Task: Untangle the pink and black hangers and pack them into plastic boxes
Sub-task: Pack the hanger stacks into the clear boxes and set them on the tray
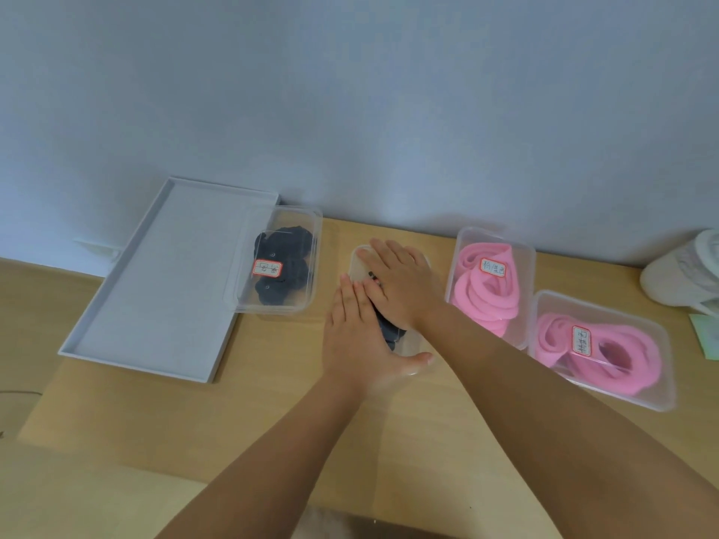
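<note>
Black hangers (pixel 282 268), pink hangers (pixel 486 293), boxed (pixel 311 227)

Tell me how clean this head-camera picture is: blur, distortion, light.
Head view: soft all over, so the box labels are unreadable; wide-angle bending curves the table's far edge; light is even and bluish, without hard glare; both hands hide the middle box.

tray (pixel 155 289) left of four boxes; hands (pixel 397 282) on the second box (pixel 414 346).

I see a shallow white tray (pixel 155 282) w/ raised rim lying flat on the wooden bench (pixel 272 429), well left of the hands. Far right: white shoe (pixel 684 274) at bench edge, green paper scrap (pixel 706 334) just below it. Pale blue wall (pixel 350 91) behind.
</note>
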A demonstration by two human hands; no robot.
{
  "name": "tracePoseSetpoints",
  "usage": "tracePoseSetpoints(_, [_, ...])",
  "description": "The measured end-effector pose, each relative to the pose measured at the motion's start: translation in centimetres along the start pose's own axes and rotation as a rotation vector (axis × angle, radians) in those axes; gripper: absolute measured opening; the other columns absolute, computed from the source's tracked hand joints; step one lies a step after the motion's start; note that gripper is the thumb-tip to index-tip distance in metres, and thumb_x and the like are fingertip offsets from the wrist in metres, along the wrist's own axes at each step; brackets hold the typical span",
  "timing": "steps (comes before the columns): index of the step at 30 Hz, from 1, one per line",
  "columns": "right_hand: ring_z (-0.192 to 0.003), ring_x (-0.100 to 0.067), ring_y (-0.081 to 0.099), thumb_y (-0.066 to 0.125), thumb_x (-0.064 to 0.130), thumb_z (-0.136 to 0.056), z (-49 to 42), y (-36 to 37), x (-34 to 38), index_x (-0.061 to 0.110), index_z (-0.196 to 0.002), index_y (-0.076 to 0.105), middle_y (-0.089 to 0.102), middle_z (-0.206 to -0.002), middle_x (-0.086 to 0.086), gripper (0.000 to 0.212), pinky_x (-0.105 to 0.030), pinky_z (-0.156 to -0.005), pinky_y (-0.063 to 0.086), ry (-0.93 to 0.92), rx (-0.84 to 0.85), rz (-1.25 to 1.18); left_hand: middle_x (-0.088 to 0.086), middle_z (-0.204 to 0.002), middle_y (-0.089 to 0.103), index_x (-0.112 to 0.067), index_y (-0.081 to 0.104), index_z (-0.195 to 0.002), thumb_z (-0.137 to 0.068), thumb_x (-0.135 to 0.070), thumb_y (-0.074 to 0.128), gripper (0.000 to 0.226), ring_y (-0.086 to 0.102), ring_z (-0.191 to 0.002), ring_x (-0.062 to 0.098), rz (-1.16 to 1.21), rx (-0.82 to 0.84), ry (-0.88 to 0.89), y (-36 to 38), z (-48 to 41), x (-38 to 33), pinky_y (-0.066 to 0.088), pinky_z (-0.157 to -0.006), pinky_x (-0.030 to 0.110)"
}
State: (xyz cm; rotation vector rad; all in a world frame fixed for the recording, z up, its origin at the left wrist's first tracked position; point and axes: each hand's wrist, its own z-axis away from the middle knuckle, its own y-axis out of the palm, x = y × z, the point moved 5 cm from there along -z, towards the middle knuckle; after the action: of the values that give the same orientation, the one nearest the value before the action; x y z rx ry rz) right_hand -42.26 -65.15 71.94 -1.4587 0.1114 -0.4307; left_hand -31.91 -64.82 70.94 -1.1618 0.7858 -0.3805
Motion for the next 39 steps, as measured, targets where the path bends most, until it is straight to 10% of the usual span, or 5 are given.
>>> tracePoseSetpoints(22, [-0.146, -0.024, -0.001, 0.013, 0.048, -0.094, 2.3, 0.6, -1.1, 0.010, -0.149, 0.012, 0.002, -0.158, -0.011, 0.068, -0.039, -0.116, 0.002, 0.116, 0.045, 0.022, 0.008, -0.159, -0.008, -0.013, 0.004, -0.151, -0.053, -0.082, 0.044, 0.126, -0.012, -0.146, 0.017, 0.228, 0.012, 0.102, -1.3, 1.4, -0.3, -0.007, -0.114, 0.026])
tracePoseSetpoints(29, [-0.144, -0.028, 0.010, 0.032, 0.025, -0.097, 1.8, -1.7, 1.0, 0.010, -0.146, 0.024, 0.011, -0.157, -0.012, 0.052, -0.039, -0.116, 0.008, 0.039, 0.013, 0.135, 0.024, -0.143, 0.040, 0.009, 0.042, -0.134, -0.084, -0.023, 0.046, 0.060, 0.029, -0.138, 0.037, 0.212, -0.221, 0.187, -5.2, 1.1, 2.3, 0.015, -0.114, 0.040])
tracePoseSetpoints(39, [-0.108, -0.029, 0.049, 0.038, 0.009, -0.095, -1.7, -1.9, 7.7, 0.001, -0.119, 0.054, 0.051, -0.120, -0.015, 0.029, -0.032, -0.086, 0.037, 0.130, -0.035, -0.393, 0.008, -0.155, 0.025, -0.010, 0.031, -0.146, -0.093, -0.011, 0.041, 0.053, 0.015, -0.145, 0.026, 0.018, -0.239, -0.005, -7.6, -1.4, 9.5, 0.009, -0.116, 0.037])
